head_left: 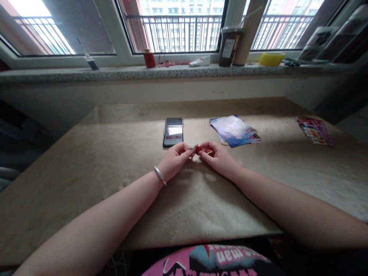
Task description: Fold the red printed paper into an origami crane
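Note:
Between both hands, over the middle of the table, is a small red and whitish folded piece [195,150], which looks like paper. My left hand [176,159], with a silver bangle at its wrist, pinches the left end between thumb and fingers. Gripping the right end, my right hand [217,157] also has its thumb against its fingers. The fingers hide part of the piece. Just beyond my left hand lies a phone [174,138] with a lit screen. A fanned stack of blue printed sheets [234,130] rests beyond my right hand.
Red and purple printed sheets [314,131] lie at the table's far right. Behind the tan table [115,153] runs a granite windowsill [120,76]. On it stand a dark jar [229,48], a red spool-like item [149,59], a white tube [200,61] and a yellow item [271,59].

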Action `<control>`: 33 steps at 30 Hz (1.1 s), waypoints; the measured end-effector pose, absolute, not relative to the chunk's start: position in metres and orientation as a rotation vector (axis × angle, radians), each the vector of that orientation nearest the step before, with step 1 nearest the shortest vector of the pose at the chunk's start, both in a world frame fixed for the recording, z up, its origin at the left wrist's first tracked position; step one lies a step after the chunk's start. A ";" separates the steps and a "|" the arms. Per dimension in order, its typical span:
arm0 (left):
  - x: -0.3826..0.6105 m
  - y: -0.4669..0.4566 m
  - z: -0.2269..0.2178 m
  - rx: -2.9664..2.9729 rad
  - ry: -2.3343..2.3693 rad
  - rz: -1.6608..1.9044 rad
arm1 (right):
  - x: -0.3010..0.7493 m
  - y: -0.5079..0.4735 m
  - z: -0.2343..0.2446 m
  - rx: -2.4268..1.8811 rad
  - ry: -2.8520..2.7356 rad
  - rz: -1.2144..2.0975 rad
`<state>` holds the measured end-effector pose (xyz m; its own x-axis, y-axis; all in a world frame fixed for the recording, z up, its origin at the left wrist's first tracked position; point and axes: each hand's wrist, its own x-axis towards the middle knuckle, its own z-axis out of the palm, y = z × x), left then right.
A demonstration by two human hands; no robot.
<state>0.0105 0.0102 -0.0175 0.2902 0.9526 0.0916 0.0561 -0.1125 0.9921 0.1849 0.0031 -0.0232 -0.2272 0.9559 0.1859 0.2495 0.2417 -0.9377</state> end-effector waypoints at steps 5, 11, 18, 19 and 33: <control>0.014 0.012 -0.021 1.296 0.961 1.062 | 0.187 0.005 -0.021 -1.204 -1.514 1.133; 0.016 0.011 -0.017 1.210 0.951 1.067 | 0.191 0.008 -0.022 -1.143 -1.394 1.287; 0.015 0.011 -0.017 1.387 0.976 0.987 | 0.190 0.006 -0.021 -1.115 -1.443 1.329; 0.014 0.012 -0.018 1.405 0.965 0.976 | 0.189 0.006 -0.021 -1.117 -1.442 1.325; 0.011 0.009 -0.009 1.239 0.905 0.984 | 0.191 0.008 -0.020 -1.142 -1.396 1.400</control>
